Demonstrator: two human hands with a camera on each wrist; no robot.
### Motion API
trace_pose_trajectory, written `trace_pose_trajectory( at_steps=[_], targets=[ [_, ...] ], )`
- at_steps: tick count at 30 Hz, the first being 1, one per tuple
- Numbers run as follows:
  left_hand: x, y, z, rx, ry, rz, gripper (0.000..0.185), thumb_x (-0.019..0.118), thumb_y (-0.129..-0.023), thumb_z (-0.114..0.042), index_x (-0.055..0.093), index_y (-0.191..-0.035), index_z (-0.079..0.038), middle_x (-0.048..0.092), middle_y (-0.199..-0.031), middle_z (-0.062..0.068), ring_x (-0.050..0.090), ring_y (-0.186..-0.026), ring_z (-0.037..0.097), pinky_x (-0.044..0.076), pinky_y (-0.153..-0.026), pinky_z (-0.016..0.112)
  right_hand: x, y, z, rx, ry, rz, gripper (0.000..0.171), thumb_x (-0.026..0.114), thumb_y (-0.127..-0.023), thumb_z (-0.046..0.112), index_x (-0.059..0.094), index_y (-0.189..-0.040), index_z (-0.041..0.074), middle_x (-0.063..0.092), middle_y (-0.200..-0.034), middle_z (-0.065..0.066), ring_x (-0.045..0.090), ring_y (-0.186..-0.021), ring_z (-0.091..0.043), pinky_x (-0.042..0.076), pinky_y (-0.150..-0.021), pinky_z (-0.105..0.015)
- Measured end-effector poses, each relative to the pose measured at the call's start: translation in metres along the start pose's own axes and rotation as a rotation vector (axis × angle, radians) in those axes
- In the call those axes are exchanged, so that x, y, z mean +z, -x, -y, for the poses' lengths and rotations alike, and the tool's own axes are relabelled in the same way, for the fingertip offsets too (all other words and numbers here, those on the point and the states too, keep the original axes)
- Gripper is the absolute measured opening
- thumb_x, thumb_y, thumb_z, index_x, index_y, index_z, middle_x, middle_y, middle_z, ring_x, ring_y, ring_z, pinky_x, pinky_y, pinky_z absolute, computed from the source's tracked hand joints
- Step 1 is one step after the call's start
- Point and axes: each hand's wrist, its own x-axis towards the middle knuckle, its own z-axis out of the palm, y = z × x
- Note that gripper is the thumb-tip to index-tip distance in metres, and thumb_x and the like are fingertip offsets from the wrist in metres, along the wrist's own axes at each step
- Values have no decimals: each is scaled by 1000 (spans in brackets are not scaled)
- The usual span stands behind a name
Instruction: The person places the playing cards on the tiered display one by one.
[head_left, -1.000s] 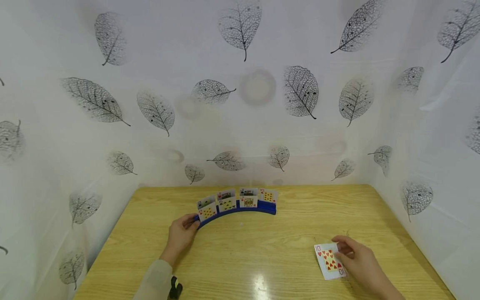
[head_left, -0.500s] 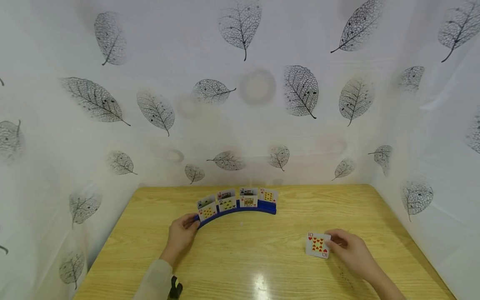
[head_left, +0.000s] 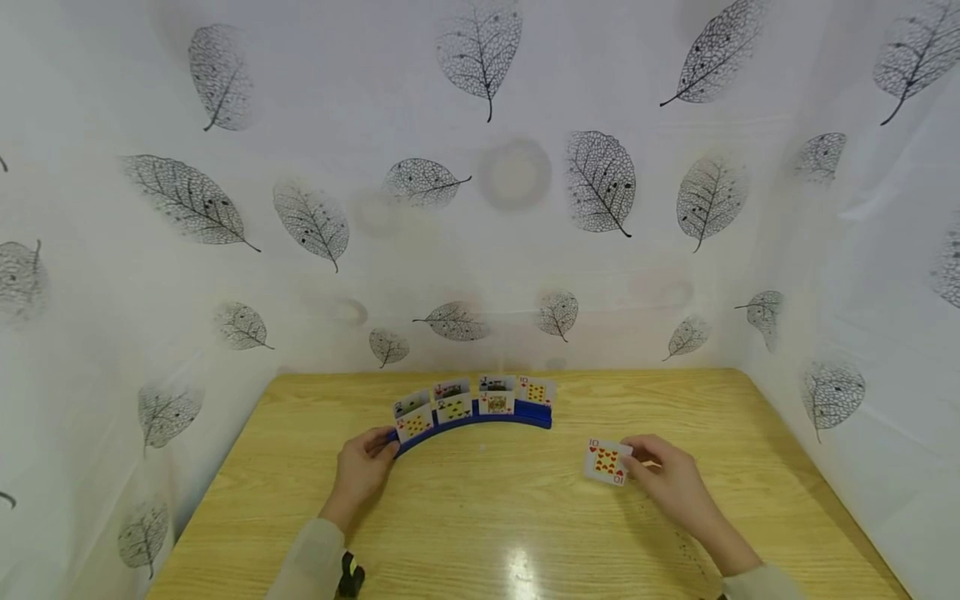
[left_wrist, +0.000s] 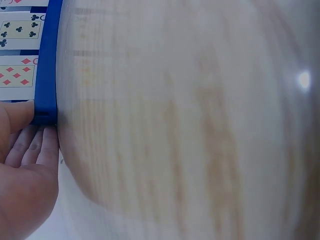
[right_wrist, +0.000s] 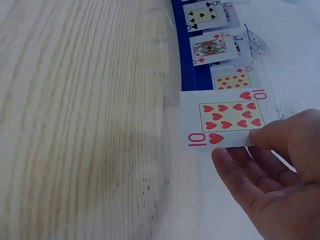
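Observation:
A curved blue card holder stands on the wooden table with several playing cards upright in it, in two rows. My left hand grips the holder's left end, thumb in front and fingers behind, beside a diamond card. At the holder's right end, the ten of diamonds stands in the back row; the jack of diamonds is in front, to its left. Between thumb and fingers, my right hand pinches the ten of hearts by its right edge, face toward me, right of the holder.
A small black object lies by the left sleeve at the table's front. White leaf-patterned curtains enclose the back and both sides of the table. Small dark marks show on the tabletop near the right forearm.
My right hand has carried the ten of hearts leftward and farther back toward the holder, turning the card from upright to sideways. The left hand and the holder have stayed put.

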Motion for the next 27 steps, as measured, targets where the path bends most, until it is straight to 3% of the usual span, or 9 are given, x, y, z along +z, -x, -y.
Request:
trace_pose_trajectory(
  at_steps=[8, 15, 27],
  targets=[
    [-1, 1, -2, 8, -4, -4, 32, 69, -99, -1, 69, -131, 6, 72, -126, 27, 71, -118, 40, 63, -98, 37, 18, -17, 11, -85, -17, -28, 18, 73, -98, 3, 74, -116, 5, 74, -106, -4, 71, -95, -17, 62, -77, -20],
    [-1, 1, 0, 23, 2, -11, 31, 68, -99, 0, 70, -129, 6, 72, -125, 27, 71, -117, 40, 63, -97, 36, 36, -31, 12, -111, -3, -55, 19, 74, -96, 0, 75, -114, 5, 74, -105, -5, 70, -94, -15, 62, -75, -19],
    [-1, 0, 0, 10, 3, 2, 31, 68, -100, -1, 69, -130, 6, 71, -129, 27, 70, -121, 41, 62, -100, 39, 53, -56, 25, -99, -53, -77, 16, 72, -98, 1, 75, -113, 4, 74, -109, -11, 72, -99, -28, 65, -78, -29]
  ],
)
